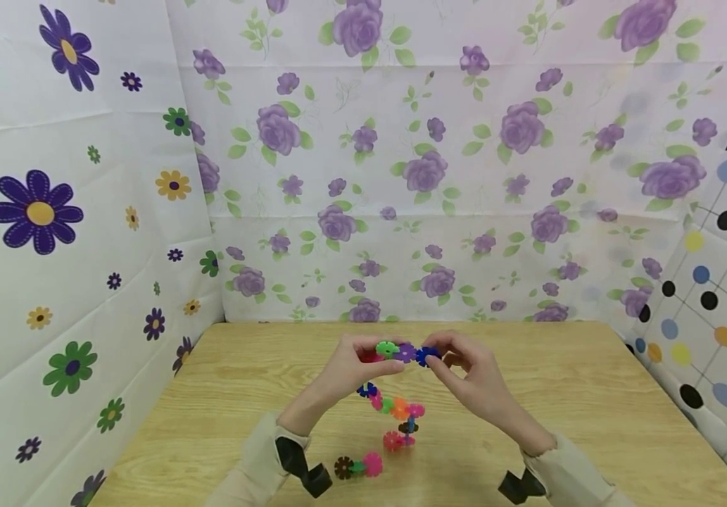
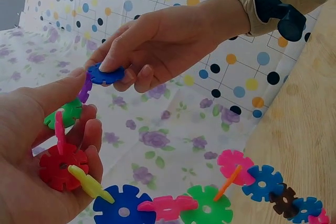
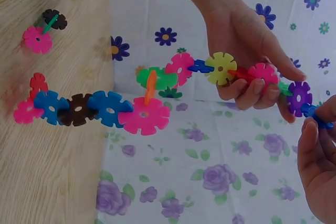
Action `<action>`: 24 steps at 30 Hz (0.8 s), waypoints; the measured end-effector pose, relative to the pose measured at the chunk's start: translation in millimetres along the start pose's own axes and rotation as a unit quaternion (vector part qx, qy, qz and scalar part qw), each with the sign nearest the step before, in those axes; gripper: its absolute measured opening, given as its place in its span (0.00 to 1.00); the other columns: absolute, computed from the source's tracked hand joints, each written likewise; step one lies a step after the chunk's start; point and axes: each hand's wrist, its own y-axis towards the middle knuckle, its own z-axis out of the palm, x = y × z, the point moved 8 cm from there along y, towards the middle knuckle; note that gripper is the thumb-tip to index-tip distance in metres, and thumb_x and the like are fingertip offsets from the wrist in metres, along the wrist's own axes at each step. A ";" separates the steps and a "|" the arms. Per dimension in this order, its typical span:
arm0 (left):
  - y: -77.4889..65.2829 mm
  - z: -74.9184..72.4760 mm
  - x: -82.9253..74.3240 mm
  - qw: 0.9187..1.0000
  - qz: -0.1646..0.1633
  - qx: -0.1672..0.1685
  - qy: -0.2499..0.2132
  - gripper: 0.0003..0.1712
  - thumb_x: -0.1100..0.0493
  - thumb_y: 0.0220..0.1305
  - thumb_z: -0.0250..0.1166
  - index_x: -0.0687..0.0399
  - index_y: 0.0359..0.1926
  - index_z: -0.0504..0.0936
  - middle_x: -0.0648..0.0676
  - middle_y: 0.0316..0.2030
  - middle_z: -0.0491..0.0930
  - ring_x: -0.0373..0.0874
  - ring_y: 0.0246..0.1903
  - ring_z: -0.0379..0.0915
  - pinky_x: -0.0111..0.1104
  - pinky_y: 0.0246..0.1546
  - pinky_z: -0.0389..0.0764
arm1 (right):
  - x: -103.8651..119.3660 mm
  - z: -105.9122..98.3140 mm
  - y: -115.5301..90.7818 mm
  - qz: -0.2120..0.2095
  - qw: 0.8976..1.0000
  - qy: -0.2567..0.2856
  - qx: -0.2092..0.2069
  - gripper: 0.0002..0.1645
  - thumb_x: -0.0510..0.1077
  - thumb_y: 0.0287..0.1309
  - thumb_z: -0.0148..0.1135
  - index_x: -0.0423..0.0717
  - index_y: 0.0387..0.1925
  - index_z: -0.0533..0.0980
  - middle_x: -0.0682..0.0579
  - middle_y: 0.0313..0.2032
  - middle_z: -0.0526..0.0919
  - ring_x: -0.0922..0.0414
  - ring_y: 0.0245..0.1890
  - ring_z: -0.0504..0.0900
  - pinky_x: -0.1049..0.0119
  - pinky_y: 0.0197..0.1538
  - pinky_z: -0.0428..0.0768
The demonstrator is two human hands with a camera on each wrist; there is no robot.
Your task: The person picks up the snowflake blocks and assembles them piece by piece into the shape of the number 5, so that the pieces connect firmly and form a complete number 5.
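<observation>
A chain of interlocking plastic snowflake discs hangs from both hands. My left hand (image 1: 353, 370) grips it near its upper end, around a green disc (image 2: 64, 113) and close to a purple disc (image 3: 300, 99). With thumb and fingers, my right hand (image 1: 477, 373) pinches a dark blue disc (image 2: 106, 74), whose edge meets the purple one. Below the left hand run a red disc (image 2: 63, 166), a yellow disc (image 3: 221, 68) and another blue disc (image 2: 124, 205). The chain continues through an orange disc (image 1: 400, 408) down to a red-pink disc (image 1: 392, 441) low over the table.
A separate short piece lies on the wooden table (image 1: 243, 394) near the front: a brown disc (image 1: 343, 467), a green disc (image 1: 358, 466) and a pink disc (image 1: 372, 465). Patterned cloth (image 1: 426, 232) walls the table at the back and on both sides.
</observation>
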 end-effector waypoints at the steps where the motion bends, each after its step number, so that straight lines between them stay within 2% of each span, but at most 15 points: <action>1: -0.3 0.1 0.5 1.000 -0.002 -0.001 0.003 0.19 0.56 0.63 0.66 0.60 0.53 0.82 0.43 0.15 0.69 0.36 0.13 0.49 0.26 0.17 0.59 | 0.2 0.2 0.0 0.001 1.000 0.001 0.000 0.15 0.26 0.58 0.60 0.43 0.44 0.77 0.48 0.36 0.81 0.62 0.30 0.77 0.72 0.28 0.80; 6: -0.6 -0.4 1.8 1.000 0.003 -0.014 0.021 0.17 0.55 0.65 0.64 0.62 0.48 0.84 0.51 0.23 0.78 0.34 0.18 0.66 0.25 0.25 0.72 | 1.2 0.4 -0.3 0.003 1.000 0.004 -0.004 0.14 0.27 0.58 0.60 0.42 0.45 0.77 0.47 0.33 0.82 0.62 0.28 0.78 0.71 0.27 0.81; 9: -0.7 -0.7 2.5 0.999 0.012 -0.024 0.023 0.16 0.54 0.66 0.63 0.66 0.42 0.84 0.53 0.27 0.80 0.35 0.23 0.72 0.26 0.28 0.75 | 2.4 0.3 -0.5 0.005 1.000 0.013 -0.005 0.14 0.27 0.58 0.60 0.41 0.44 0.78 0.47 0.31 0.82 0.63 0.26 0.78 0.71 0.27 0.81; 15: -0.5 2.1 0.9 0.999 0.024 -0.032 0.015 0.16 0.54 0.66 0.63 0.67 0.33 0.82 0.52 0.24 0.77 0.35 0.21 0.66 0.26 0.25 0.70 | 5.6 1.7 0.8 -0.002 1.000 0.029 -0.007 0.13 0.25 0.57 0.60 0.40 0.41 0.79 0.45 0.29 0.81 0.64 0.24 0.79 0.70 0.27 0.82; 19: 0.3 2.9 -0.8 0.999 0.018 -0.036 0.017 0.16 0.55 0.66 0.64 0.67 0.32 0.82 0.54 0.23 0.76 0.36 0.20 0.65 0.26 0.23 0.67 | 8.4 2.0 2.3 -0.016 0.999 0.027 -0.015 0.13 0.24 0.56 0.59 0.38 0.41 0.79 0.45 0.29 0.81 0.62 0.22 0.79 0.70 0.26 0.82; 24: 2.7 1.7 -2.5 0.999 0.008 -0.035 0.031 0.14 0.55 0.66 0.63 0.63 0.34 0.84 0.56 0.24 0.77 0.38 0.22 0.70 0.27 0.26 0.73 | 6.5 1.0 3.8 -0.005 1.000 0.014 -0.019 0.13 0.25 0.57 0.60 0.38 0.42 0.79 0.46 0.26 0.80 0.61 0.20 0.77 0.72 0.22 0.79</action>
